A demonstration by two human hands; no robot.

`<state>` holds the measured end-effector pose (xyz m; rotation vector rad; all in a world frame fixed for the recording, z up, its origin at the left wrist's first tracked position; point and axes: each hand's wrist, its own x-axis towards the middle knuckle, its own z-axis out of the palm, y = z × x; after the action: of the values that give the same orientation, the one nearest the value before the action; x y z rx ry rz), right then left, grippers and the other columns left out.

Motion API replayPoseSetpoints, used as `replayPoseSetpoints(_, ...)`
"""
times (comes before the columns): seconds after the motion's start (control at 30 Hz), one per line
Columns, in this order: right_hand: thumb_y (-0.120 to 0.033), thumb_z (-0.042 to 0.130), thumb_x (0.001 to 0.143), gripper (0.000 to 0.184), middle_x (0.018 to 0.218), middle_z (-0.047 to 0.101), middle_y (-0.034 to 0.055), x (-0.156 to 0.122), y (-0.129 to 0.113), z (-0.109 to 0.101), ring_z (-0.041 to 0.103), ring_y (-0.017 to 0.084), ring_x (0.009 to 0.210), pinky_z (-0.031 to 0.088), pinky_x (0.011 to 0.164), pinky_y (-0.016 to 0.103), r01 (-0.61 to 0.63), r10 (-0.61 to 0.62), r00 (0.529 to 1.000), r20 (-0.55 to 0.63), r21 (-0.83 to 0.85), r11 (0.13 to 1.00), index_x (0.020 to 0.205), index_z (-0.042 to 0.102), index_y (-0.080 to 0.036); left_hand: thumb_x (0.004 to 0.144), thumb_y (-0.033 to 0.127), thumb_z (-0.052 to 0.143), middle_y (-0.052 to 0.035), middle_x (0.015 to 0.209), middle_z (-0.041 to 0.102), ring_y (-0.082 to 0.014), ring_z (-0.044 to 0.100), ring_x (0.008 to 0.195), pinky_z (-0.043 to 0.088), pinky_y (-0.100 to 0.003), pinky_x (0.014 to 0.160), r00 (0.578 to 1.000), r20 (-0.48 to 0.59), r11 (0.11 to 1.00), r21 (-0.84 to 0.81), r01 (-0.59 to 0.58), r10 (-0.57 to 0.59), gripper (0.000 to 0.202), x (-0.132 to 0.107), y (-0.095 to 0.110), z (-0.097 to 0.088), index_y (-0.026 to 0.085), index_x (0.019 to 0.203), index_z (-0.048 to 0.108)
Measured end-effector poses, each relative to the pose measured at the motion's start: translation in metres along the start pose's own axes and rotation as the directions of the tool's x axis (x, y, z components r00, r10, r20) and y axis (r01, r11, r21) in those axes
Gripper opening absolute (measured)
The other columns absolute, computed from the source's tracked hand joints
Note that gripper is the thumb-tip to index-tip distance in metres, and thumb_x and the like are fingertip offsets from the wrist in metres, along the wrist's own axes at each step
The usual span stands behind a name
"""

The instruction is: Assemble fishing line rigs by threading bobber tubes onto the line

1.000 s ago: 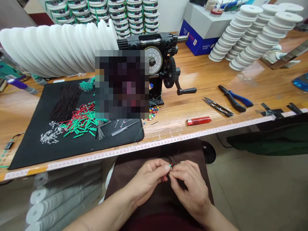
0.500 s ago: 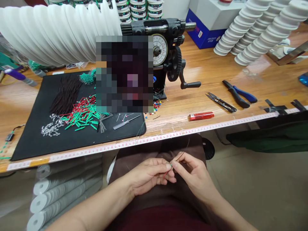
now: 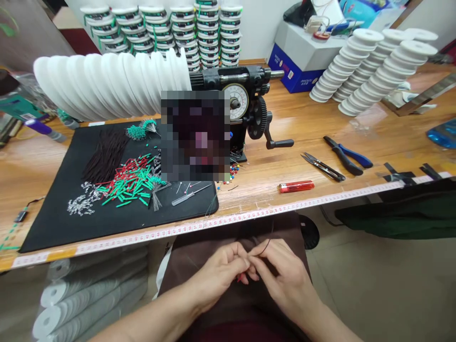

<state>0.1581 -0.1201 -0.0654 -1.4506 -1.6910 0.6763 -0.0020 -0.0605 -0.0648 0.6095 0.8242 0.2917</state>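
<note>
My two hands meet low in the view, above my lap and in front of the table edge. My left hand (image 3: 217,275) pinches a small red-and-green piece (image 3: 241,277), partly hidden by the fingers. My right hand (image 3: 285,275) pinches a thin dark wire (image 3: 269,241) that rises from the fingertips in a curve. The fingertips of both hands nearly touch around the work. Exactly how the wire joins the small piece is hidden by my fingers.
A black mat (image 3: 53,228) holds dark wires, red and green sleeves and metal clips. Behind it stands a black hand-cranked winding machine (image 3: 245,107), partly covered by a pixelated block. Pliers (image 3: 347,156), snips (image 3: 322,167) and a red lighter (image 3: 296,186) lie to the right.
My hands have drawn closer together than half a second ago. The dark wire now stands more upright above my right hand. The whole view has shifted slightly with my head.
</note>
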Motion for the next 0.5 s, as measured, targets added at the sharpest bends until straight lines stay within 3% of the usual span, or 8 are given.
replayPoseSetpoints(0.07,-0.013,0.053,0.1,0.015,0.074,0.065,0.0008,0.011,-0.006,-0.006,0.06,0.017,0.066,0.044,0.066,0.032,0.137,-0.139,0.99,0.0,-0.126,0.982,0.089,0.061,-0.02,0.077,0.037,0.075,-0.0022,0.072,0.063,-0.0135,0.056,0.069,0.04,-0.025,0.068,0.999,-0.02,0.999,-0.018,-0.04,0.04,0.027,-0.004,0.0,0.0,0.017,0.071,0.057)
replayPoseSetpoints(0.13,-0.017,0.056,0.1,0.008,0.08,0.067,0.0028,0.027,-0.01,-0.013,0.062,0.019,0.071,0.045,0.068,0.033,0.186,-0.196,0.98,-0.03,-0.197,0.963,0.095,0.061,-0.02,0.078,0.039,0.073,-0.0032,0.075,0.062,-0.0147,0.056,0.072,0.041,-0.025,0.069,0.998,-0.003,0.998,0.001,-0.065,0.065,0.028,-0.009,0.002,-0.002,0.017,0.073,0.056)
replayPoseSetpoints(0.23,-0.015,0.057,0.1,0.007,0.084,0.068,0.0035,0.06,-0.013,-0.018,0.062,0.02,0.076,0.044,0.07,0.034,0.28,-0.31,0.949,-0.05,-0.314,0.907,0.098,0.061,-0.021,0.081,0.048,0.071,-0.0046,0.08,0.061,-0.0162,0.055,0.074,0.042,-0.027,0.07,0.992,0.094,0.99,0.108,-0.091,0.081,0.036,-0.022,0.01,-0.009,0.018,0.075,0.053)
replayPoseSetpoints(0.4,-0.011,0.043,0.102,0.024,0.084,0.064,0.0073,0.114,-0.022,-0.002,0.056,0.022,0.077,0.039,0.069,0.037,0.545,-0.483,0.837,0.259,-0.482,0.686,0.103,0.067,-0.017,0.091,0.052,0.061,-0.0062,0.084,0.06,-0.0169,0.052,0.077,0.042,-0.029,0.073,0.969,0.243,0.882,0.45,-0.143,0.032,0.038,-0.06,0.038,-0.026,0.019,0.075,0.053)
replayPoseSetpoints(0.5,-0.011,0.038,0.102,0.034,0.079,0.061,0.006,0.127,-0.028,0.001,0.055,0.022,0.075,0.037,0.07,0.037,0.632,-0.541,0.771,0.336,-0.511,0.583,0.088,0.067,-0.018,0.091,0.054,0.062,-0.0072,0.084,0.06,-0.0189,0.055,0.079,0.042,-0.03,0.072,0.97,0.237,0.871,0.464,-0.163,0.055,0.04,-0.079,0.052,-0.035,0.02,0.072,0.053)
